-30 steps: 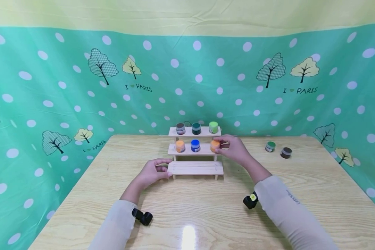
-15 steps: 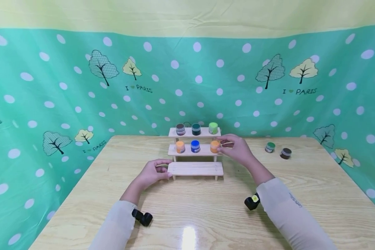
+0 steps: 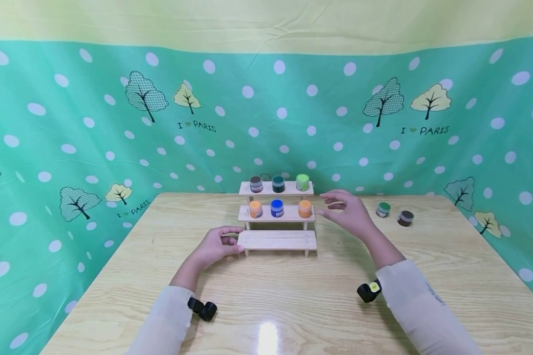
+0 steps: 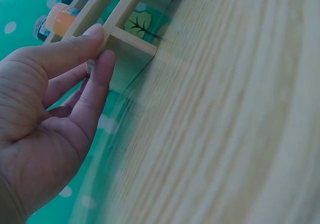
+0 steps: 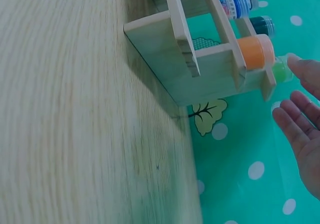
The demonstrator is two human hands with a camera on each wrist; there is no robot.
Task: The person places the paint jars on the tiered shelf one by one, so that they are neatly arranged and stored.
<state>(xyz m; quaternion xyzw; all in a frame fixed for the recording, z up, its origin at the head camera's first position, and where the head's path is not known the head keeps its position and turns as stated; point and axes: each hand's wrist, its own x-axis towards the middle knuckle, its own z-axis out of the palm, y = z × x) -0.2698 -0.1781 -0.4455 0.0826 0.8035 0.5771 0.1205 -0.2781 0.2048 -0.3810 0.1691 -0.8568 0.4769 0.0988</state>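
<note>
A three-step wooden stand (image 3: 277, 240) stands at the back middle of the table. My left hand (image 3: 216, 245) grips the left end of its lowest step, thumb and forefinger at the board's edge in the left wrist view. On the middle step sit an orange paint jar (image 3: 255, 209), a blue paint jar (image 3: 277, 208) and, at the right end, another orange paint jar (image 3: 305, 208). My right hand (image 3: 347, 211) is just right of that last jar, apart from it and holding nothing. In the right wrist view its fingers (image 5: 294, 125) are spread beside the stand.
The top step carries a brown jar (image 3: 255, 184), a dark green jar (image 3: 278, 184) and a light green jar (image 3: 302, 182). A green-lidded jar (image 3: 383, 209) and a dark brown jar (image 3: 405, 218) stand on the table at right. A dotted green cloth (image 3: 282, 138) hangs behind.
My right hand has let go of the right-hand orange paint jar and drawn back to the right. The jar stays on the middle step. My left hand keeps its place.
</note>
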